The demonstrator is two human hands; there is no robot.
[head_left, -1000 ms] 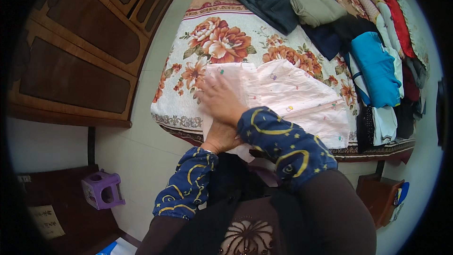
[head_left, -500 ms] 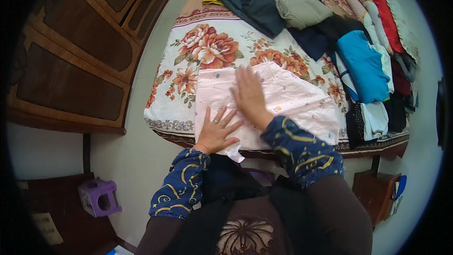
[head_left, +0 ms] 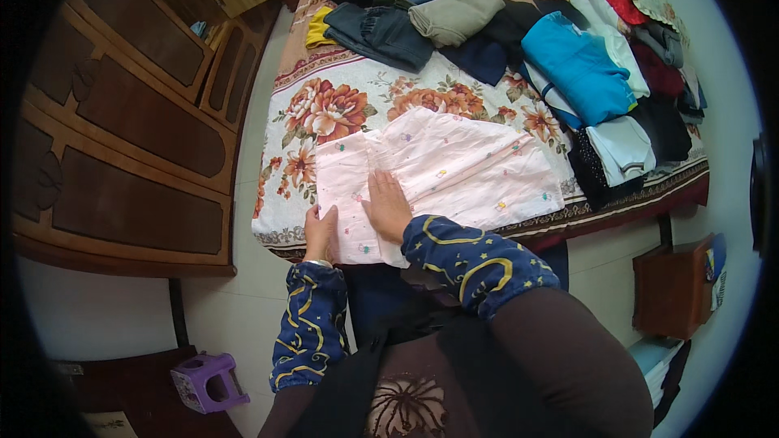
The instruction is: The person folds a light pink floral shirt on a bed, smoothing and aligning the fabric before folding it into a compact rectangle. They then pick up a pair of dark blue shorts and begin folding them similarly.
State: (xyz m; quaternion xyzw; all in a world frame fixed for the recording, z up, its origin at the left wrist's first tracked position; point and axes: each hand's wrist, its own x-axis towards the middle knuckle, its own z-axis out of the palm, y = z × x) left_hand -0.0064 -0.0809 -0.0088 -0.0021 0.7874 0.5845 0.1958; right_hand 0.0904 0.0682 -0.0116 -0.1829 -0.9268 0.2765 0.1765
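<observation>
A pale pink garment (head_left: 454, 170) with small coloured dots lies spread on the near part of a bed with a floral sheet (head_left: 329, 109). My left hand (head_left: 321, 231) rests flat on the garment's near left corner, at the bed's edge. My right hand (head_left: 388, 204) lies palm down on the garment a little to the right, fingers pointing away from me. Both hands press on the cloth with fingers extended. Both sleeves are dark blue with yellow moons and stars.
Piles of clothes cover the far and right side of the bed: a blue folded garment (head_left: 578, 69), dark grey trousers (head_left: 377, 28), an olive-grey bundle (head_left: 454, 15). A brown wooden wardrobe (head_left: 122, 138) stands left. A purple stool (head_left: 207, 381) and a brown box (head_left: 669, 284) sit on the floor.
My right hand has slid back toward me across the pink garment. My left hand has moved out to the near left corner. The view has shifted so more of the bed shows.
</observation>
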